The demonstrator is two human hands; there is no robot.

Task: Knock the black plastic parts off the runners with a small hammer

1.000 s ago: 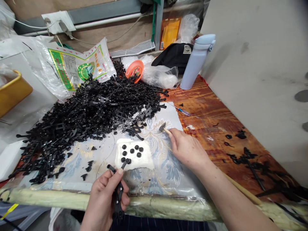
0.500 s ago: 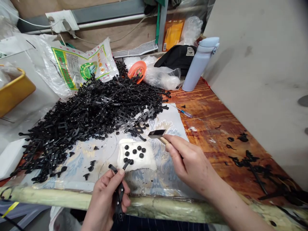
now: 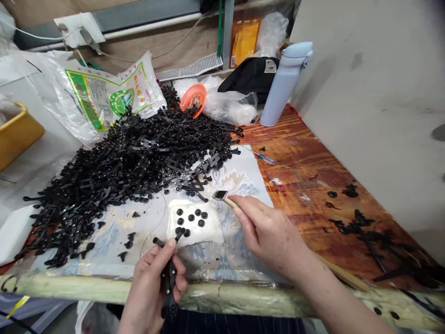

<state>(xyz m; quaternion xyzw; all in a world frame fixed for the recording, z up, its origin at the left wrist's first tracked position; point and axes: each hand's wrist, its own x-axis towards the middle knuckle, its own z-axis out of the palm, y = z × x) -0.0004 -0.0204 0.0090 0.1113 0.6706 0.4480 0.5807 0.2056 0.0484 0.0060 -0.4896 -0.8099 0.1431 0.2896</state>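
Between the thumb and fingers of my left hand [image 3: 156,273] is a black jointed linkage [image 3: 169,287], its upper end over the near edge of a white pad [image 3: 212,227]. Several small round black pieces [image 3: 191,217] lie on that pad. My right hand [image 3: 267,227] is closed around the light handle of a flat tool with a dark blade [image 3: 220,195], held just above and right of the pad. The blade touches nothing that I can make out. A large heap of black linkages [image 3: 132,157] spreads behind and left of the pad.
A blue bottle [image 3: 283,86], black cap [image 3: 252,79] and orange dish [image 3: 193,99] stand at the back. A screwdriver [image 3: 266,159] lies right of the heap. Black scraps [image 3: 361,227] are scattered at the right. A yellow bin [image 3: 21,139] is at the far left.
The view has shifted slightly. My right hand and the tool have moved a little left, with the blade at a changed angle. My left hand still holds the linkage by the pad.
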